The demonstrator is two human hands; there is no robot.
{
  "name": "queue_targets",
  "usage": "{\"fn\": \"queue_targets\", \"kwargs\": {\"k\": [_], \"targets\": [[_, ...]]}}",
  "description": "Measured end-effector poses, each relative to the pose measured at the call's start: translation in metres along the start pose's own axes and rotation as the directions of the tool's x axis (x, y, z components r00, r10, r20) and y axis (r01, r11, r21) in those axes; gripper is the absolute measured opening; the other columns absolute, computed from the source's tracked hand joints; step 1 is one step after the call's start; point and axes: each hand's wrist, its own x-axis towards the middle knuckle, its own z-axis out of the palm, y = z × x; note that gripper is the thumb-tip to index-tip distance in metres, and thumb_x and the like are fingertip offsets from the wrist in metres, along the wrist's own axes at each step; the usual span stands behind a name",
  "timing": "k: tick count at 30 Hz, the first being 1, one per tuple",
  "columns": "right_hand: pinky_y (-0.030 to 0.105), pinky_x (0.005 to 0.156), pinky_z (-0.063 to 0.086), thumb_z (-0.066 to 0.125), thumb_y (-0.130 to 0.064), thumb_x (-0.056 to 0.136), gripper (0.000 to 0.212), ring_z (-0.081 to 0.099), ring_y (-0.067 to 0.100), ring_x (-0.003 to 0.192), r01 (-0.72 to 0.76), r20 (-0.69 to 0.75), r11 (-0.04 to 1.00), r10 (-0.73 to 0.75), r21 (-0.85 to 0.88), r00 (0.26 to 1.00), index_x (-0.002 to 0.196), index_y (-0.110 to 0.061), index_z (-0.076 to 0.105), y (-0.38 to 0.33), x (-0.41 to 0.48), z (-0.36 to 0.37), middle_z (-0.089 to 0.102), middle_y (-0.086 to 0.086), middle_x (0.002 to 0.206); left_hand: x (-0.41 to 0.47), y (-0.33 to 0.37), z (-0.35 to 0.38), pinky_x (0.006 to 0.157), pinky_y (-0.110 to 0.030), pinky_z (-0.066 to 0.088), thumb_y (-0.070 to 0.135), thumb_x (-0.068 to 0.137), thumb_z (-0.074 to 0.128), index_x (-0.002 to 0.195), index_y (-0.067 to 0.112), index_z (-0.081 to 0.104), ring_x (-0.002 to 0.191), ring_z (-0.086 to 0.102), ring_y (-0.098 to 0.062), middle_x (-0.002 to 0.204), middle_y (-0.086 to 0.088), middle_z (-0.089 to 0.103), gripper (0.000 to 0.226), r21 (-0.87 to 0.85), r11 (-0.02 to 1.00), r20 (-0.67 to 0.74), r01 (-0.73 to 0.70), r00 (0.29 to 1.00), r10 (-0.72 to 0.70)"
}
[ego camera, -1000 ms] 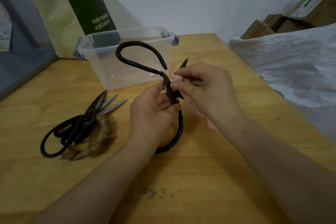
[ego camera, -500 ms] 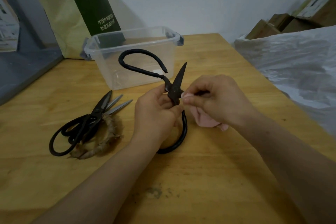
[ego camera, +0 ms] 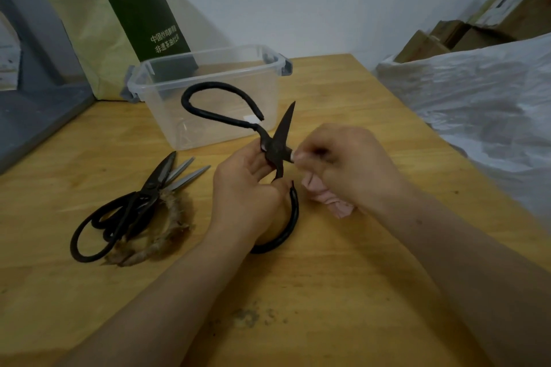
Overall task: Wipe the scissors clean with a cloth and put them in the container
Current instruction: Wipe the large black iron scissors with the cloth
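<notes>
1. Your left hand grips the black scissors at the pivot, thumb and fingers curled round the metal. They are held up off the wooden table, just in front of the container and outside it
2. One blade points up and slightly right. The other juts out short towards your right hand
3. The scissors' upper handle loop stands in front of the container's front wall. The lower loop curves down under your left hand
4. Your right hand is curled round the pink cloth, which bunches out below the palm. Its fingertips meet the short blade beside the pivot, but the hand is blurred, so you cannot tell whether cloth lies between fingers and metal
5. The container is a clear plastic tub with an open top and a grey latch at each end. It stands upright on the table behind your hands. Through its walls you see the tabletop and the dark panel of the paper bag leaning on the wall behind it
6. To your left, other scissors lie heaped on the table, blades towards the container. One has a handle wrapped in frayed fibre
7. To your right, a crumpled white plastic sheet lies along the table edge, with cardboard boxes behind it
</notes>
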Motion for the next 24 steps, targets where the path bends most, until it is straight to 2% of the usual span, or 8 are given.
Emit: {"fn": "queue_targets", "kwargs": {"k": [2, 3, 8, 12, 14, 17, 19, 24], "targets": [[0.037, 0.08, 0.053, 0.066, -0.018, 0.087, 0.007, 0.062, 0.014, 0.088, 0.109, -0.232, 0.994, -0.105, 0.004, 0.967, 0.09, -0.016, 0.071, -0.006, 0.002, -0.001, 0.066, -0.002, 0.093, 0.0, 0.0, 0.001, 0.067, -0.015, 0.053, -0.014, 0.072, 0.069, 0.096, 0.038, 0.057, 0.091, 0.062, 0.01, 0.095, 0.02, 0.065, 0.059, 0.015, 1.0, -0.005, -0.001, 1.0, 0.001], [0.035, 0.082, 0.052, 0.067, -0.017, 0.085, 0.008, 0.06, 0.012, 0.09, 0.161, -0.265, 0.987, -0.15, 0.019, 0.952, 0.091, -0.015, 0.072, -0.012, 0.003, 0.002, 0.065, -0.003, 0.095, -0.001, 0.0, 0.002, 0.069, -0.016, 0.054, -0.014, 0.073, 0.069, 0.097, 0.04, 0.055, 0.089, 0.062, 0.012, 0.093, 0.021, 0.064, 0.06, 0.021, 1.0, -0.009, -0.005, 1.0, 0.005], [0.034, 0.077, 0.053, 0.064, -0.017, 0.081, 0.015, 0.064, 0.017, 0.088, 0.313, -0.096, 0.948, -0.318, -0.059, 0.943, 0.089, -0.009, 0.074, -0.012, 0.001, 0.018, 0.068, 0.002, 0.094, -0.002, 0.0, 0.002, 0.059, -0.012, 0.051, -0.014, 0.074, 0.068, 0.089, 0.039, 0.056, 0.089, 0.066, 0.004, 0.088, 0.021, 0.067, 0.057, -0.039, 0.999, -0.024, -0.002, 1.0, 0.001], [0.04, 0.071, 0.056, 0.069, -0.013, 0.084, 0.005, 0.066, 0.015, 0.081, 0.145, 0.051, 0.989, -0.143, -0.031, 0.988, 0.084, -0.014, 0.073, 0.004, -0.003, 0.005, 0.065, -0.006, 0.093, 0.0, -0.001, 0.001, 0.055, -0.009, 0.048, -0.018, 0.073, 0.067, 0.086, 0.033, 0.06, 0.084, 0.066, 0.008, 0.083, 0.021, 0.068, 0.053, -0.075, 0.997, 0.004, 0.014, 1.0, -0.013], [0.039, 0.073, 0.055, 0.068, -0.013, 0.085, 0.006, 0.064, 0.012, 0.079, 0.04, -0.041, 0.998, -0.042, -0.044, 0.998, 0.083, -0.015, 0.073, 0.006, -0.001, -0.001, 0.063, -0.007, 0.091, 0.001, -0.003, 0.0, 0.062, -0.015, 0.049, -0.016, 0.073, 0.068, 0.093, 0.031, 0.061, 0.087, 0.064, 0.009, 0.087, 0.022, 0.067, 0.052, -0.081, 0.996, 0.004, 0.022, 1.0, -0.022], [0.021, 0.083, 0.049, 0.069, -0.015, 0.084, 0.008, 0.057, 0.003, 0.086, 0.068, -0.311, 0.997, -0.051, 0.046, 0.949, 0.09, -0.017, 0.074, -0.004, 0.003, -0.007, 0.06, -0.013, 0.091, 0.0, -0.003, 0.001, 0.07, -0.022, 0.052, -0.014, 0.074, 0.068, 0.11, 0.031, 0.058, 0.098, 0.063, 0.004, 0.099, 0.018, 0.065, 0.058, -0.059, 0.998, 0.003, 0.019, 1.0, -0.019], [0.015, 0.083, 0.046, 0.068, -0.015, 0.085, 0.013, 0.056, 0.003, 0.091, 0.112, -0.271, 0.99, -0.085, 0.088, 0.959, 0.096, -0.015, 0.074, -0.012, 0.004, 0.002, 0.059, -0.011, 0.096, 0.0, -0.001, 0.002, 0.066, -0.016, 0.051, -0.014, 0.075, 0.068, 0.102, 0.038, 0.056, 0.098, 0.064, 0.003, 0.101, 0.017, 0.066, 0.06, -0.052, 0.999, 0.003, 0.001, 1.0, 0.0], [0.025, 0.075, 0.051, 0.066, -0.013, 0.079, 0.012, 0.065, 0.016, 0.085, 0.323, -0.124, 0.942, -0.332, -0.087, 0.935, 0.086, -0.008, 0.075, -0.01, 0.002, 0.017, 0.069, 0.002, 0.093, -0.001, -0.001, 0.002, 0.059, -0.012, 0.051, -0.015, 0.074, 0.067, 0.089, 0.04, 0.056, 0.09, 0.066, 0.005, 0.087, 0.022, 0.067, 0.058, -0.062, 0.998, -0.016, -0.026, 1.0, 0.025]]}}
